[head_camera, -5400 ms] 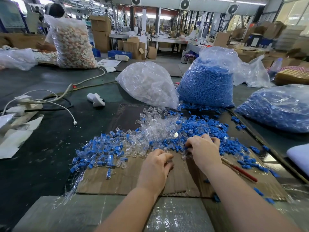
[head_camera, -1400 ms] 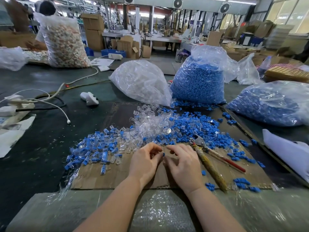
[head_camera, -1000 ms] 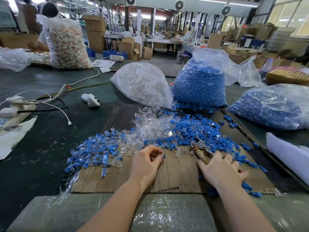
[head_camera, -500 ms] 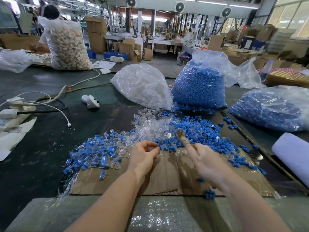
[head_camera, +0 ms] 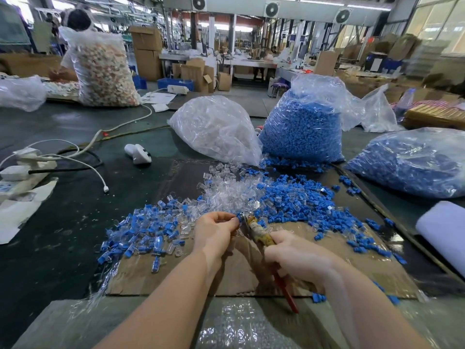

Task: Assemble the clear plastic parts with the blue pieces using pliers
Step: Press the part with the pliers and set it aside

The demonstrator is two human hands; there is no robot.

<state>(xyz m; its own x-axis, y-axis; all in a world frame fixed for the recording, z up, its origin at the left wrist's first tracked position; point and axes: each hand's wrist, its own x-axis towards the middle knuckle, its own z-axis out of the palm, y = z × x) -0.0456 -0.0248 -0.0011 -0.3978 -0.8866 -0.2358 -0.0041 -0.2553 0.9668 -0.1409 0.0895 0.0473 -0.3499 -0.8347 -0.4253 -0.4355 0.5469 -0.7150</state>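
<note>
Now that my right hand [head_camera: 294,258] has lifted the pliers [head_camera: 256,230] from the cardboard [head_camera: 352,268], fingers wrapped around the handles, the nose meets my left hand [head_camera: 214,233]. Its fingertips pinch a small part, too hidden to name. Loose clear parts [head_camera: 226,192] and blue pieces [head_camera: 297,200] lie just beyond. I judge that pressing comes next.

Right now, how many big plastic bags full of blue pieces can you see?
2. One bag of blue pieces stands upright behind the loose pile, beside the clear-parts bag; another lies at far right. Others may be out of view.
</note>
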